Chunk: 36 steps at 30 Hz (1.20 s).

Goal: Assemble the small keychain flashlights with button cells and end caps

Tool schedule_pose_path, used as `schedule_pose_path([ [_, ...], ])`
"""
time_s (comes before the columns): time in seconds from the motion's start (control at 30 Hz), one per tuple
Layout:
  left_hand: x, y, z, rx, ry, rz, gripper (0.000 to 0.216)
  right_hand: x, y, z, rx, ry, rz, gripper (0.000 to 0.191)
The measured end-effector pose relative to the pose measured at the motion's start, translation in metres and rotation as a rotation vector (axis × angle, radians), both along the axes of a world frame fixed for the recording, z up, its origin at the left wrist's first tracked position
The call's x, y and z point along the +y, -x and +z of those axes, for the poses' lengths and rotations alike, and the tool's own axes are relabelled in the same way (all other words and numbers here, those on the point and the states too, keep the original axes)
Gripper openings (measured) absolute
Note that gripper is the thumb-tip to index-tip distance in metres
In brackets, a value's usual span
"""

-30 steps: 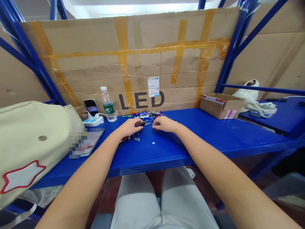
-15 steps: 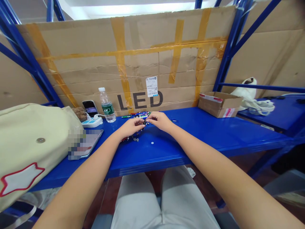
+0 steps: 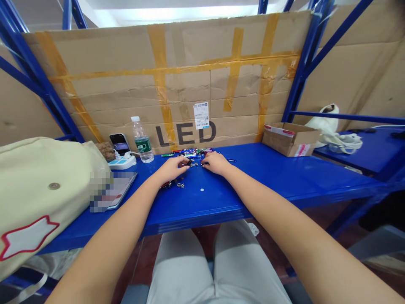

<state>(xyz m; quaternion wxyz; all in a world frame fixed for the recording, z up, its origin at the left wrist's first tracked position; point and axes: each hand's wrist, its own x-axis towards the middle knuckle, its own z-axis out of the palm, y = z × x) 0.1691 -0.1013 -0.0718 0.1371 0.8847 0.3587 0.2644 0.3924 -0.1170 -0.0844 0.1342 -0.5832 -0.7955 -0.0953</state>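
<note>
My left hand [image 3: 172, 169] is closed in a pinch around a small black piece [image 3: 190, 162], low over the blue table. Across a short gap, my right hand [image 3: 217, 163] has its fingertips pressed together close to the tabletop. Whatever they grip is too small to make out. Small metal bits [image 3: 195, 164] lie between the two hands. Behind them spreads a pile of slim, shiny coloured pieces [image 3: 190, 153], partly hidden by my fingers. More small metal parts [image 3: 180, 185] rest below my left hand, beside red pieces [image 3: 166, 184] that my wrist partly covers.
A water bottle [image 3: 143, 141], a power strip [image 3: 122, 162] and a phone [image 3: 119, 143] stand at the back left. Nearer are a flat tablet-like item [image 3: 122, 190] and a cream bag [image 3: 47, 169]. An open cardboard box [image 3: 291, 138] sits at the right. Cardboard [image 3: 126, 93] walls the back.
My hands were together at the black piece and are now apart. The right hand has moved slightly right and down; the left keeps the black piece almost in place.
</note>
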Motion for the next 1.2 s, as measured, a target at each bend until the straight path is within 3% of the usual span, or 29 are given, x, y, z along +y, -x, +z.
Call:
schedule_pose_path([
  [0.37,-0.001,0.0,-0.001,0.021,0.037,0.007,0.026,-0.006,0.009,0.004,0.023,-0.13,0.037,0.02],
  [0.57,0.001,0.001,-0.001,0.049,0.016,0.019,0.026,-0.006,0.013,0.003,-0.013,-0.015,0.099,0.02],
  [0.73,0.0,0.001,-0.002,0.037,0.039,0.021,0.026,-0.004,0.012,0.003,0.002,-0.054,0.089,0.015],
  [0.97,-0.004,-0.001,0.001,0.01,0.074,-0.009,0.027,-0.003,0.019,0.005,0.625,-0.239,0.286,0.007],
  [1.2,-0.006,-0.003,0.001,-0.052,0.164,-0.064,0.031,-0.005,0.022,0.004,0.654,-0.212,0.371,0.007],
])
